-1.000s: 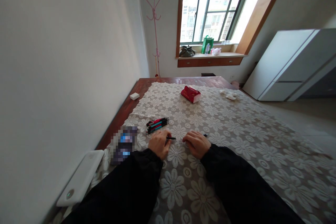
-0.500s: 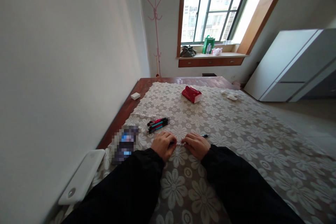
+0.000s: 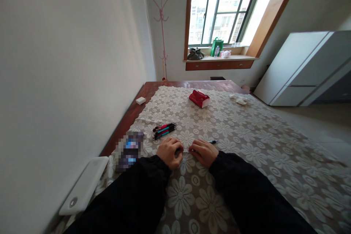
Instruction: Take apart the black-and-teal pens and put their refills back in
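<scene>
Over the flowered tablecloth [image 3: 181,193], my left hand [image 3: 170,153] is curled with thumb and fingertips pressed together. Close on its right, my right hand [image 3: 204,152] is closed in a pinch, fingertips pointing left. A thin pale line [image 3: 185,150] shows in the narrow gap between the fingertips; it is too small to name. Whatever each hand pinches is hidden. A single dark pen [image 3: 212,142] pokes out just beyond my right hand. Beyond my left hand lies a bundle of several pens [image 3: 164,130], black with red and teal parts.
Left of my hands lie a blurred dark packet [image 3: 130,151] and a long white device [image 3: 84,185] by the wall. Farther back are a small white block [image 3: 140,100], a red tissue pack [image 3: 199,98] and crumpled white tissue [image 3: 239,99].
My left hand has turned slightly, and the curl between its thumb and fingers shows more openly. The right hand stays nearly in place. The whole view has shifted a little.
</scene>
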Tool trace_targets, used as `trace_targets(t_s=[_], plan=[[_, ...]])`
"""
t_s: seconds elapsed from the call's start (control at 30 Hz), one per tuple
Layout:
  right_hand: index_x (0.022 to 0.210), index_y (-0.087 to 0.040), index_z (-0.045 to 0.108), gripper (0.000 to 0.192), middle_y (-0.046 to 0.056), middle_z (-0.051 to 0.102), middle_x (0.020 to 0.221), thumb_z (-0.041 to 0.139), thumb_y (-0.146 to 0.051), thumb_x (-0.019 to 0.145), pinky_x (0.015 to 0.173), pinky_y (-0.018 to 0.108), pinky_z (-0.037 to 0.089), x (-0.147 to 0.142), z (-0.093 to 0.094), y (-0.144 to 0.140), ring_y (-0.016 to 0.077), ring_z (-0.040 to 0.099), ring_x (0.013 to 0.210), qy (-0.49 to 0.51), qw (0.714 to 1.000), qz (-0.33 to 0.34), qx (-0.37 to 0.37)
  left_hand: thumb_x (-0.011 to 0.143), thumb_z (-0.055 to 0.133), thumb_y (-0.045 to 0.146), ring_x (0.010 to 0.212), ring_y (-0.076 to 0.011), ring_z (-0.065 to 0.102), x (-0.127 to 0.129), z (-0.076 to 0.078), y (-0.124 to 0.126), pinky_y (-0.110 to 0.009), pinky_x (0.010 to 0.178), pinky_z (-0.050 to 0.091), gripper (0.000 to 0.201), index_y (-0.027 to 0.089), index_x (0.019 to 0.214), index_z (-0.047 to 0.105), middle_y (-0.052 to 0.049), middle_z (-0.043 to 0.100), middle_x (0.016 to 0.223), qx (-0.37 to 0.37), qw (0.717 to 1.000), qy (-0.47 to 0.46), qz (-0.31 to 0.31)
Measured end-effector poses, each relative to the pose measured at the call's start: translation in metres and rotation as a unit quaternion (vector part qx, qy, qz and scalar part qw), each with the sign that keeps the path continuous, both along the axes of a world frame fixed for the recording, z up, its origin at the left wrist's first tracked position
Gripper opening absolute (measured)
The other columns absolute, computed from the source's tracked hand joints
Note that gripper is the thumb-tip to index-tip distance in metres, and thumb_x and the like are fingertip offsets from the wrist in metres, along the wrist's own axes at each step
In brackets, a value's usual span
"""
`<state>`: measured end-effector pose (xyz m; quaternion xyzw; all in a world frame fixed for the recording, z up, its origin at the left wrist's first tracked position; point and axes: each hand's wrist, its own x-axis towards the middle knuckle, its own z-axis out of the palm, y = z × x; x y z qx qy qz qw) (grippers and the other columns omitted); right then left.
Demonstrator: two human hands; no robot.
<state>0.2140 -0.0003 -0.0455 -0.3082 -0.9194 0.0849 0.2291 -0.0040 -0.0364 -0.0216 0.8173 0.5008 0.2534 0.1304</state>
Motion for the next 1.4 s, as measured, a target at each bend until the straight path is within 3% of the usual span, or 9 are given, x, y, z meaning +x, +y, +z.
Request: trace_targets(t_s=[0.13, 0.37, 0.63, 0.83, 1.1, 1.27, 1.4], plan=[[0.090, -0.020, 0.063, 0.013, 0.005, 0.062, 0.087, 0.052, -0.018, 0.094, 0.075, 0.031, 0.046, -0.002, -0.001, -0.001, 0.0191, 0.056, 0.083, 0.000, 1.000, 0.004, 0.003, 0.077, 0.069, 0.026, 0.103, -0.0235, 0.057, -0.001, -0.002, 0.001, -0.038, 0.096, 0.042, 0.007, 0.024, 0.083, 0.069, -0.002, 0.069, 0.101, 0.001, 1.000, -0.003, -0.014], [0.085, -0.020, 0.060, 0.012, 0.004, 0.061, 0.084, 0.051, -0.013, 0.090, 0.074, 0.030, 0.043, -0.002, 0.004, -0.002, 0.0182, 0.056, 0.081, -0.011, 1.000, -0.011, 0.008, 0.079, 0.065, 0.020, 0.102, -0.0237, 0.057, 0.000, -0.003, 0.002, -0.038, 0.094, 0.043, 0.007, 0.023, 0.085, 0.068, -0.003, 0.070, 0.101, -0.006, 1.000, 0.013, -0.012], [0.079, -0.020, 0.057, 0.011, 0.004, 0.059, 0.079, 0.051, -0.011, 0.081, 0.069, 0.030, 0.040, 0.008, 0.013, -0.001, 0.0190, 0.054, 0.076, -0.060, 0.995, -0.079, 0.020, 0.081, 0.062, 0.018, 0.102, -0.0235, 0.058, -0.002, -0.004, 0.003, -0.038, 0.094, 0.045, 0.008, 0.022, 0.084, 0.068, -0.004, 0.070, 0.099, -0.002, 1.000, -0.003, -0.003], [0.084, -0.020, 0.059, 0.011, 0.004, 0.061, 0.083, 0.051, -0.013, 0.085, 0.073, 0.030, 0.043, 0.004, 0.008, -0.004, 0.0188, 0.055, 0.080, -0.021, 1.000, -0.003, 0.000, 0.081, 0.063, 0.016, 0.100, -0.0215, 0.061, -0.002, -0.007, 0.005, -0.036, 0.093, 0.047, 0.011, 0.022, 0.086, 0.071, -0.004, 0.072, 0.101, -0.002, 0.999, -0.034, -0.024], [0.088, -0.021, 0.062, 0.013, 0.005, 0.061, 0.083, 0.050, -0.018, 0.090, 0.073, 0.031, 0.044, 0.002, 0.007, -0.005, 0.0194, 0.055, 0.080, -0.011, 1.000, 0.005, 0.009, 0.085, 0.064, 0.018, 0.096, -0.0198, 0.065, -0.003, -0.012, 0.009, -0.035, 0.093, 0.048, 0.012, 0.023, 0.085, 0.075, -0.002, 0.075, 0.100, -0.015, 0.997, -0.066, -0.038], [0.092, -0.022, 0.064, 0.021, 0.006, 0.064, 0.088, 0.048, -0.010, 0.086, 0.078, 0.034, 0.045, 0.019, 0.013, 0.006, 0.0209, 0.057, 0.085, 0.002, 0.998, -0.054, 0.032, 0.083, 0.066, 0.019, 0.096, -0.0205, 0.065, -0.004, -0.013, 0.011, -0.036, 0.091, 0.049, 0.010, 0.023, 0.082, 0.076, -0.003, 0.075, 0.098, -0.022, 0.997, -0.074, -0.028], [0.099, -0.025, 0.066, 0.021, 0.006, 0.067, 0.102, 0.062, -0.014, 0.080, 0.080, 0.036, 0.044, 0.039, 0.010, 0.018, 0.0247, 0.057, 0.095, -0.039, 0.992, -0.115, 0.025, 0.082, 0.069, 0.019, 0.098, -0.0207, 0.064, -0.004, -0.013, 0.010, -0.035, 0.090, 0.049, 0.009, 0.024, 0.082, 0.076, -0.002, 0.075, 0.099, -0.018, 0.997, -0.066, -0.021]])
